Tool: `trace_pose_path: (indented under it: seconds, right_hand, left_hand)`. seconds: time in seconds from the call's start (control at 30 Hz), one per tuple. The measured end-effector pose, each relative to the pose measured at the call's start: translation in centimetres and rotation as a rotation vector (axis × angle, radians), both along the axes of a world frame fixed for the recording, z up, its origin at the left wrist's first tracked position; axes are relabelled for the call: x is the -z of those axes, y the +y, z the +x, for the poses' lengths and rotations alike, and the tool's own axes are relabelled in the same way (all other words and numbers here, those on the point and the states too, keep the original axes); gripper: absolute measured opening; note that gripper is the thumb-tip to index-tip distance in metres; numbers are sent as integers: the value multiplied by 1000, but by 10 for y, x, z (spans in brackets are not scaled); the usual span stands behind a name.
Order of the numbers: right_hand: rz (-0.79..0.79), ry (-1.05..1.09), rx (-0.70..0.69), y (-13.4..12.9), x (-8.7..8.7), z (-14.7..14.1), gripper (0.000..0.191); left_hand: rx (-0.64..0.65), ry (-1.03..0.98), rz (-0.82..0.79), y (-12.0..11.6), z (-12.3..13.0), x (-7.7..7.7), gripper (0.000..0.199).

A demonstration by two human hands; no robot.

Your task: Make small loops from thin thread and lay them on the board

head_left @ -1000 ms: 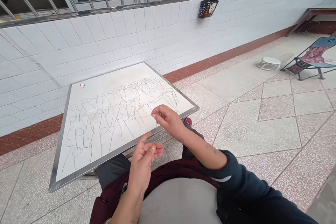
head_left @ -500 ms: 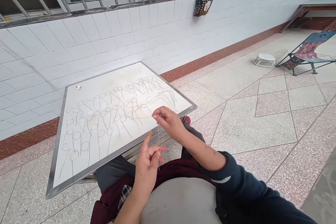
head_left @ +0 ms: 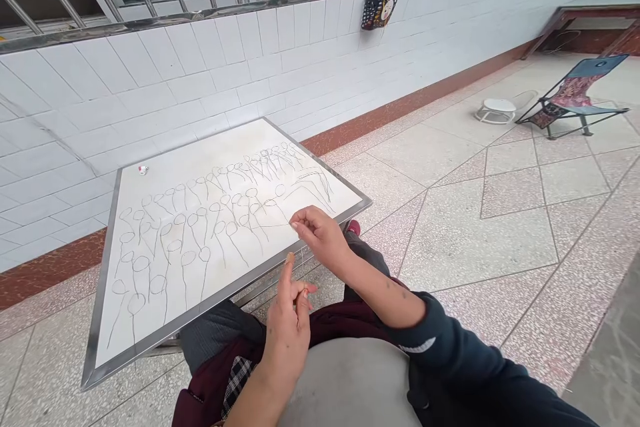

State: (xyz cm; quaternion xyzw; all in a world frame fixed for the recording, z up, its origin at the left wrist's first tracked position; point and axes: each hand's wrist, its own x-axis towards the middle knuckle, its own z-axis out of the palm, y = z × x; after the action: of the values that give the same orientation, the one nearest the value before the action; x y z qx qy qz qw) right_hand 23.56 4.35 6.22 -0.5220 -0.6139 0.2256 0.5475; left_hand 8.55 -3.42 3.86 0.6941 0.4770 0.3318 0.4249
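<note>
A white table with a grey metal rim carries several thin dark wire pieces, each with a round loop and a long tail, laid in rough rows. My right hand is over the table's near right edge, thumb and fingertips pinched on a thin wire. Below and left of it, off the table's edge, my left hand has its index finger raised, while the thumb presses against the other fingers on a thin strand. That strand runs up between the two hands. Some longer bent wires lie near the table's right corner.
A small white and red item sits at the table's far left corner. Behind is a tiled wall with barred windows and a hanging black basket. A white stool and a folding chair stand on the floor at right.
The view has shifted slightly. My left hand has turned a little and moved slightly right, its index finger nearer my right hand. My right hand keeps its pinch.
</note>
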Motion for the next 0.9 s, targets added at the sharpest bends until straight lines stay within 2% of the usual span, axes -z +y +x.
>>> trace_pose_path:
  seconds: [0.17,0.43,0.57,0.77,0.9]
  right_hand:
    - [22,13,35,2,3,7,7]
    - [-2,39,39,-1,3,8,8]
    - [-4,46,59,-1,2,10,8]
    - [-5,55,113,0,2,12,10]
    - [-6,37,112,1,5,12,10]
  left_hand:
    - [-14,-11,17,-2,-1,-1,58]
    - [15,9,184,-6,0,9,56]
    - [18,20,183,-8,0,9,56]
    - [33,-25,101,-11,0,9,55]
    - [75,3,155,-12,1,12,52]
